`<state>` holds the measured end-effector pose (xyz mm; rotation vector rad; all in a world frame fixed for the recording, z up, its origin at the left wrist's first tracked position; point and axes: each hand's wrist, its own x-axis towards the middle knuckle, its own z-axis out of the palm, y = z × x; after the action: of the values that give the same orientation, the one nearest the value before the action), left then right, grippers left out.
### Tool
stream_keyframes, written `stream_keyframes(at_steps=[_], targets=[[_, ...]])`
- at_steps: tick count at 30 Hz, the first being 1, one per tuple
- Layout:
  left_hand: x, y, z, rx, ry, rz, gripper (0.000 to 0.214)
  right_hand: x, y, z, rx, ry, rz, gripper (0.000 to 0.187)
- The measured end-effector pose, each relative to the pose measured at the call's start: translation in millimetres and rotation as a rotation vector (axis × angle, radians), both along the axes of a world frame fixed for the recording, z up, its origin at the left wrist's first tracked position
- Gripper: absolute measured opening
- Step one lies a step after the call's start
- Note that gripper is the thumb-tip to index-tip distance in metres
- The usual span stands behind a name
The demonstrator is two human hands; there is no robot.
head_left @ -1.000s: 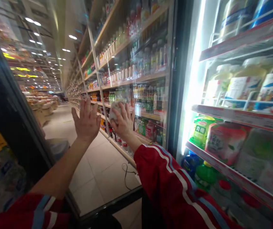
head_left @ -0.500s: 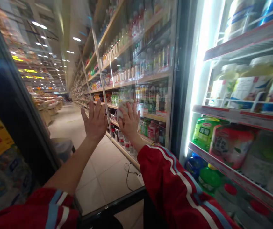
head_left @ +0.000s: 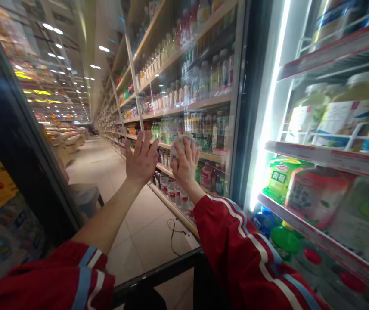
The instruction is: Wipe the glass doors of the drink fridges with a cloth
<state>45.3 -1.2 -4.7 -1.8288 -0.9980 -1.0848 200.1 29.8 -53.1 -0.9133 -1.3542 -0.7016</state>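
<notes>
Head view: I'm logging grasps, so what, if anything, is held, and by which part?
A pale cloth, by its middle and right side, under the right hand; its left edge shows. The left hand holds nothing.

Left sleeve point(head_left: 55, 277) red, light-blue and white stripes; right sleeve point(head_left: 232, 258) ditto. Cloth point(head_left: 181, 138) off-white. Frame point(head_left: 19, 142) black. Near left sign point(head_left: 5, 178) orange-yellow, red print. Right: 1 pouch point(head_left: 279, 178) green, 1 bag point(head_left: 320, 198) pinkish red, green bottle point(head_left: 284, 239) with yellow cap point(head_left: 287, 225), 2 red lids point(head_left: 312, 256). Floor point(head_left: 142, 243) beige, cable point(head_left: 172, 241) black.
</notes>
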Motion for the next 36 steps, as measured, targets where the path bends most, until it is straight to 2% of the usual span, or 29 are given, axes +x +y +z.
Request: stream_keyframes(at_steps=[6, 13, 16, 21, 24, 29, 33, 36], targets=[[1, 5, -2.4, -0.004, 0.004, -0.045, 0.049, 29, 8, -10.0, -0.032, 0.057, -0.028, 0.044], [0, 8, -3.9, 0.014, 0.033, -0.023, 0.056, 19, 6, -11.9, -0.009, -0.005, -0.047, 0.043], [0, 8, -3.9, 0.007, 0.025, -0.033, 0.059, 32, 11, -10.3, 0.007, -0.046, -0.064, 0.042], [0, 8, -4.1, 0.029, 0.015, -0.067, 0.061, 57, 21, -6.1, 0.011, 0.116, -0.105, 0.045], [0, 8, -4.2, 0.041, 0.011, -0.072, 0.061, 46, 17, -5.3, 0.011, 0.109, -0.082, 0.046], [0, 8, -4.8, 0.041, -0.001, -0.067, 0.060, 19, 5, -8.8, 0.002, -0.066, 0.001, 0.042], [1, 8, -5.6, 0.056, 0.002, -0.052, 0.058, 24, 3, -15.9, -0.002, -0.099, -0.004, 0.041], [1, 9, -5.9, 0.045, -0.002, -0.059, 0.058, 27, 1, -26.0, -0.040, -0.049, -0.048, 0.042]])
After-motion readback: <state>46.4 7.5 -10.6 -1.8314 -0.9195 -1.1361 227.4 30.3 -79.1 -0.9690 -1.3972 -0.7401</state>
